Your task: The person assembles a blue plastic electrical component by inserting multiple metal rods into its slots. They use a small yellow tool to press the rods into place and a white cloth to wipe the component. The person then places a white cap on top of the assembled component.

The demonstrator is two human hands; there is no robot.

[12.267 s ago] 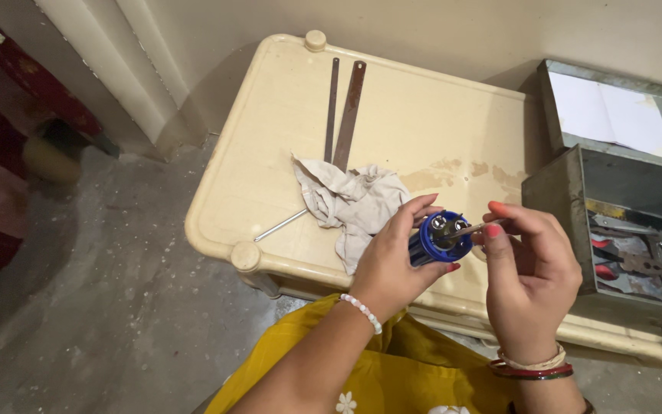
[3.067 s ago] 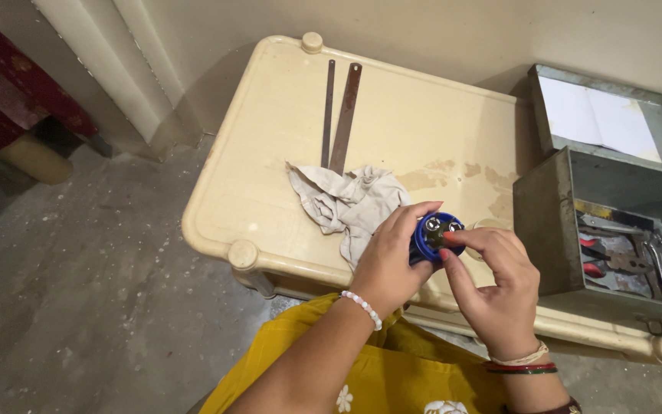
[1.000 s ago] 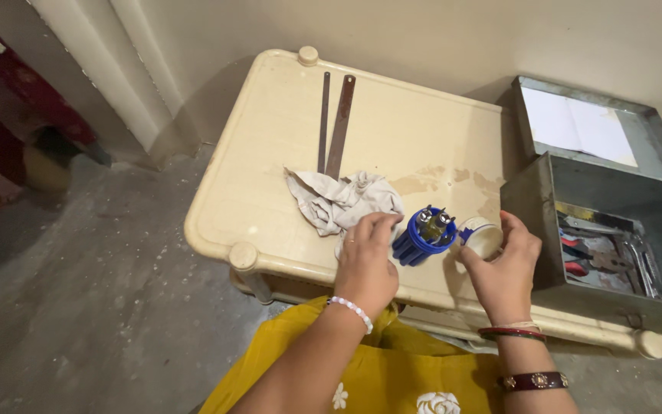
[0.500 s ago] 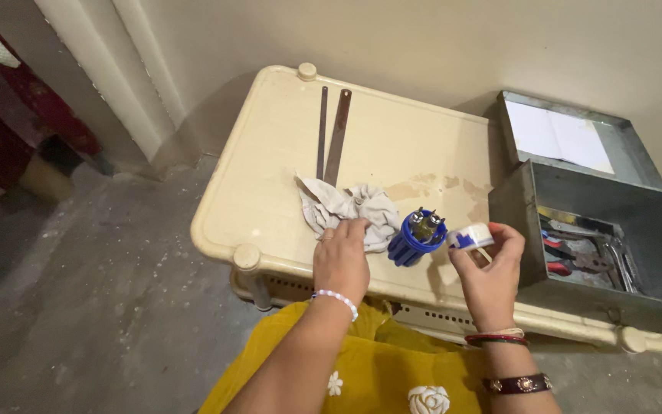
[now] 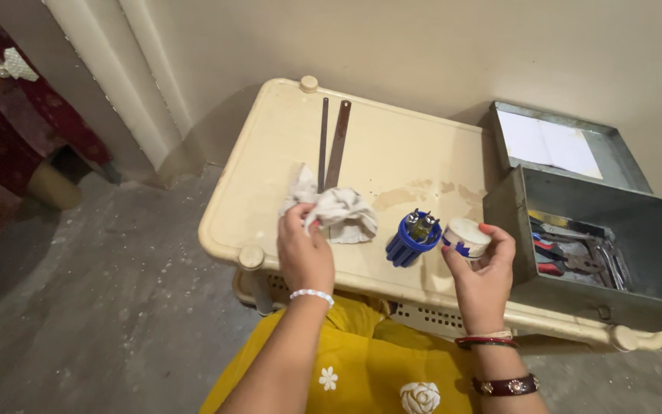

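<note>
I see the blue bit holder (image 5: 411, 239) standing near the front edge of the cream table (image 5: 392, 153), tilted slightly, with metal bit tips showing at its open top; how many bits it carries I cannot make out. It stands free between my two hands, touched by neither. Just right of the holder, my right hand (image 5: 483, 270) pinches a round white cap (image 5: 466, 236) in curled fingertips, the palm hidden behind the fingers. Left of the holder, my left hand (image 5: 304, 249) is closed on a crumpled white rag (image 5: 339, 211), whatever lies under the cloth being covered. Beyond the holder, two flat metal strips (image 5: 331, 142) lie side by side. Right of the holder sits an open grey metal toolbox (image 5: 614, 230), the tools inside hard to tell apart.
</note>
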